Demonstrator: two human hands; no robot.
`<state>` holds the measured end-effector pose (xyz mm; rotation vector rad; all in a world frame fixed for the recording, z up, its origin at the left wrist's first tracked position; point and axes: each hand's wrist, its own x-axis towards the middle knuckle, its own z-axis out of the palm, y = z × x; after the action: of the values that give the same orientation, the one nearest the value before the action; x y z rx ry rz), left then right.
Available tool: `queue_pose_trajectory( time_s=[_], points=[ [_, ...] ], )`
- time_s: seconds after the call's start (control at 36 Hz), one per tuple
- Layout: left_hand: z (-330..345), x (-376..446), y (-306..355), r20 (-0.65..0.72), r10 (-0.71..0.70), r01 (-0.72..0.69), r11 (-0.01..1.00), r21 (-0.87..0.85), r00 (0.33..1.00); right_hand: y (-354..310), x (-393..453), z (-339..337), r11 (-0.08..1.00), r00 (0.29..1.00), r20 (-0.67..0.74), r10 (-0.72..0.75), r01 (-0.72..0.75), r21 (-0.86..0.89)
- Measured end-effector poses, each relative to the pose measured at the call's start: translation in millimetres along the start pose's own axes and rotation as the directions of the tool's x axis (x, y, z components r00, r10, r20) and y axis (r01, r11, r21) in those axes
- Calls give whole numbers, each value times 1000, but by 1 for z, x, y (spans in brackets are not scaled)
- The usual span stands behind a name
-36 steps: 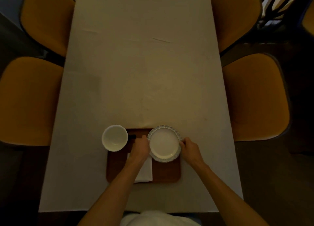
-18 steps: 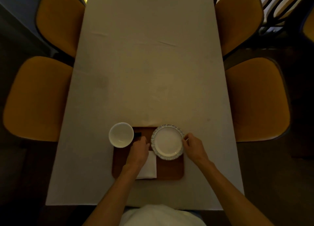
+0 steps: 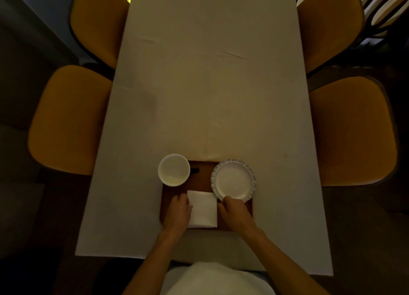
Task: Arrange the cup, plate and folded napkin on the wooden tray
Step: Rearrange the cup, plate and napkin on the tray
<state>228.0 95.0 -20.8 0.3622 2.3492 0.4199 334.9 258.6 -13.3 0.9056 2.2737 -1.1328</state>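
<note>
Tray [image 3: 200, 179]: holds cup [image 3: 174, 169] far left, plate [image 3: 233, 179] far right, napkin [image 3: 202, 208] near.
Your hands: left hand [image 3: 178, 212] and right hand [image 3: 235, 210] loosely open, flanking napkin.
Left: final straightening, likely.

Wooden tray [image 3: 202, 179]: brown, flat on counter, near edge. White cup [image 3: 174, 169], upright, empty, at tray's far-left corner, overhanging the edge. White plate [image 3: 233, 180] w/ patterned scalloped rim, flat at far-right corner. White folded napkin [image 3: 202, 208], squarish, lies flat at front-centre, just beside plate.
</note>
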Motion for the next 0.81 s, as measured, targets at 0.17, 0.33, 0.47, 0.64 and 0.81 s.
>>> queue_pose_trajectory(
  time_s=[0.17, 0.33, 0.47, 0.64, 0.81],
  points=[
    [0, 8, -8, 88, -56, 52, 998, 46, 995, -3, -1, 24, 998, 999, 1, 42, -42, 49],
    [1, 13, -9, 137, -86, 74, 993, 87, 987, -7, -1, 35, 995, 996, -45, 76, -73, 62],
    [-3, 18, -9, 174, -56, 38, 994, 103, 983, -7, 2, 36, 995, 995, -6, 96, -96, 37],
    [-4, 19, -11, 155, -14, 5, 998, 59, 988, -6, 2, 38, 993, 994, 23, 107, -106, -43],
    [-8, 21, -12, 181, -12, 10, 1000, 10, 983, -11, 2, 39, 981, 987, 41, 155, -149, -125]
  ],
)
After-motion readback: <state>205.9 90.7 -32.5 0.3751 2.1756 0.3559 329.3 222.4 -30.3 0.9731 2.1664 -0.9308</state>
